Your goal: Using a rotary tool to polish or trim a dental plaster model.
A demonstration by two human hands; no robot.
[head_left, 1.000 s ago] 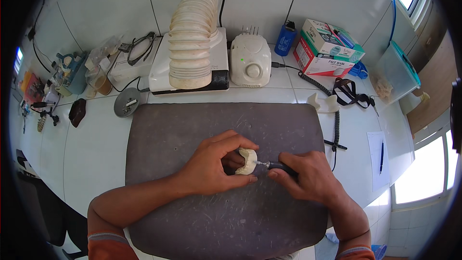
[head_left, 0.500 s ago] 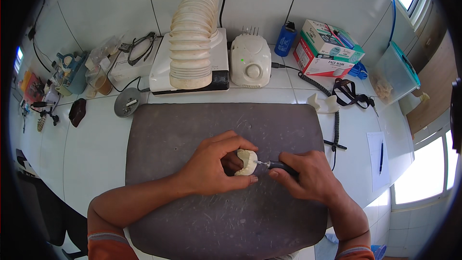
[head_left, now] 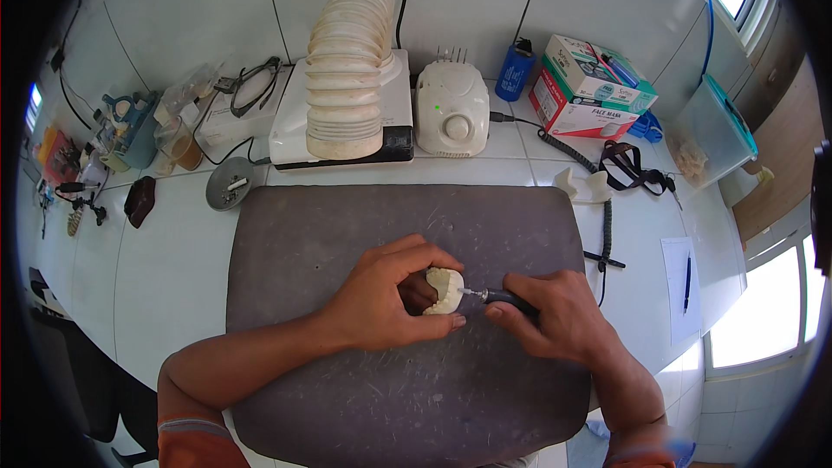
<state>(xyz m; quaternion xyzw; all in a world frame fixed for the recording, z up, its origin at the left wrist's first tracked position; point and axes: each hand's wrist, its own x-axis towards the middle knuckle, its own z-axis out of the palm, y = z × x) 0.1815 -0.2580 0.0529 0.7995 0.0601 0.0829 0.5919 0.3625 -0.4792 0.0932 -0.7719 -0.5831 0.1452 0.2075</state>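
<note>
My left hand (head_left: 381, 295) is closed around a cream dental cast (head_left: 445, 289), curved like an arch with tooth shapes along its edge. Thumb and fingers grip it from both ends. In my right hand (head_left: 555, 312) is a dark rotary handpiece (head_left: 511, 300), held like a pen and pointing left. Its thin metal bur (head_left: 472, 293) meets the outer right side of the cast; whether it presses in is too small to tell. Both hands are above a grey-brown mat (head_left: 347, 407).
Behind the mat stand a white machine with a ribbed hose (head_left: 348, 78) and a white control unit (head_left: 452, 113). A small grey dish (head_left: 230, 184) sits at left. Mask boxes (head_left: 585, 91), a coiled cord (head_left: 606, 234) and paper with a pen (head_left: 687, 286) lie at right.
Almost nothing differs. Both hands, the cast and the handpiece keep nearly the same place.
</note>
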